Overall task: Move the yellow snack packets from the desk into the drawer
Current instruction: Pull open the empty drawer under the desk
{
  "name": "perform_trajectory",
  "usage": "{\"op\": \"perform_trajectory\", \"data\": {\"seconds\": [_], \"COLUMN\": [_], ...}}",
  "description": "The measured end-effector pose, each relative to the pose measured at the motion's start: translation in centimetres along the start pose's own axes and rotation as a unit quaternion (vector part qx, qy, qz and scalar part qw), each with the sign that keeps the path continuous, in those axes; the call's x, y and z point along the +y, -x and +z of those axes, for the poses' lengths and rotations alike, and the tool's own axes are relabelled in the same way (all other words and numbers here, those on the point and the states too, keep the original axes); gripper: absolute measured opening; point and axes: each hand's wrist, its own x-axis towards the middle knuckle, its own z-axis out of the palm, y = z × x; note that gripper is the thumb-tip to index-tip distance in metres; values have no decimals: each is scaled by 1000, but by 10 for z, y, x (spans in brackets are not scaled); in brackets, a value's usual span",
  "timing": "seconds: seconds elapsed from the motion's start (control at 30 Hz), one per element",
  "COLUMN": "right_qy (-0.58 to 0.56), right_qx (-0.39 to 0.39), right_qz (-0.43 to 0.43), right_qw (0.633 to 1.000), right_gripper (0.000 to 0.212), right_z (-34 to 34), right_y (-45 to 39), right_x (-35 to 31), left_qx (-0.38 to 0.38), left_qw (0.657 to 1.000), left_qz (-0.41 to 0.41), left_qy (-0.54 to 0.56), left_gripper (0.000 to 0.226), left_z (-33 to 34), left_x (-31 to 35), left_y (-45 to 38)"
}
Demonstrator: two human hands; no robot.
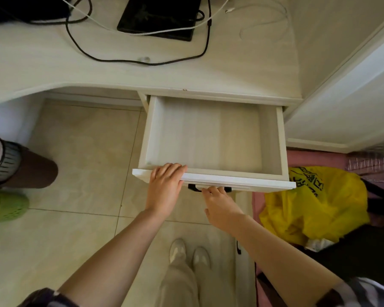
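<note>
The white drawer (281, 138) under the desk (208, 72) is pulled out, and its pale wooden bottom is bare. My left hand (164, 185) rests on the left part of the drawer front (253, 182), fingers draped over its top edge. My right hand (220, 206) is just below the front, fingertips curled on the black handle (192, 188). No yellow snack packets show on the part of the desk in view.
A black tablet (160, 16) and black and white cables (206, 45) lie at the desk's back. A yellow plastic bag (315, 209) sits on the floor right of the drawer. A white cabinet (353, 96) stands at right. Another person's leg and green shoe (5, 206) are at left.
</note>
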Motion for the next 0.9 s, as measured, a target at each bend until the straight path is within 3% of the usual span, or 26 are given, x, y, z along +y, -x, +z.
{"op": "perform_trajectory", "data": {"seconds": [0.6,0.8,0.9], "right_qy": [-73,-123,-138], "right_qx": [-47,-32,-3], "right_qz": [21,26,24], "right_qw": [996,992,990], "right_gripper": [62,52,46], "right_z": [24,7,-14], "right_y": [44,58,69], "right_x": [-14,-19,-25], "left_qx": [-44,-158,-176], "left_qw": [998,986,978], "left_qz": [-30,-38,-75], "left_qy": [17,29,87], "left_gripper": [42,57,57], "left_z": [-4,-22,-44], "left_x": [17,20,23], "left_y": [48,54,58]}}
